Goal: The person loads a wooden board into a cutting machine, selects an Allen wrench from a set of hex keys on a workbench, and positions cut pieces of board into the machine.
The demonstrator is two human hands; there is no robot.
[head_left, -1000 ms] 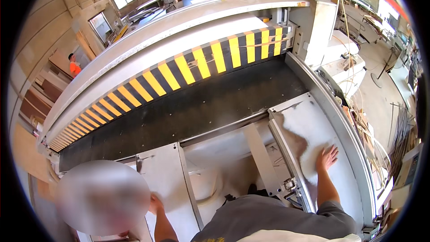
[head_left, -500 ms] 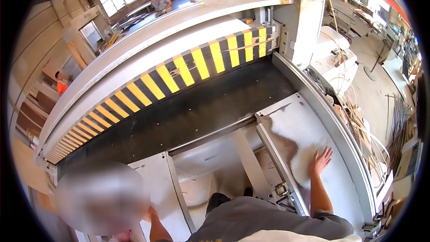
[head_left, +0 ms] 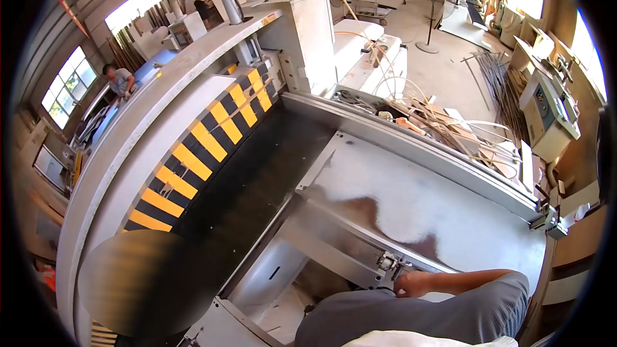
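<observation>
My right hand [head_left: 411, 284] is closed close to my body, fingers curled, beside a small metal fitting [head_left: 388, 261] on the rail along the opening in the machine's bed. What the fingers hold, if anything, is hidden. To the right of the opening lies a worn silvery metal table panel [head_left: 411, 186] with brown bare patches. A second metal panel [head_left: 234, 324] shows at the lower left. Beyond the opening runs a dark machine bed [head_left: 257, 160] under a yellow-and-black striped guard [head_left: 199, 148]. My left hand is out of view; a blurred oval covers the lower left.
A pale machine beam [head_left: 167, 64] arches over the guard, ending at a tall housing [head_left: 307, 42]. A raised metal edge [head_left: 411, 144] borders the panel. Past it lie offcuts and looped strips [head_left: 443, 119]. A control cabinet [head_left: 549, 115] stands right. A person [head_left: 120, 81] is at the far left.
My view has swung to the right. My right hand has left the panel's surface and closed near the rail fitting. My left hand, earlier at the left panel, has gone out of view.
</observation>
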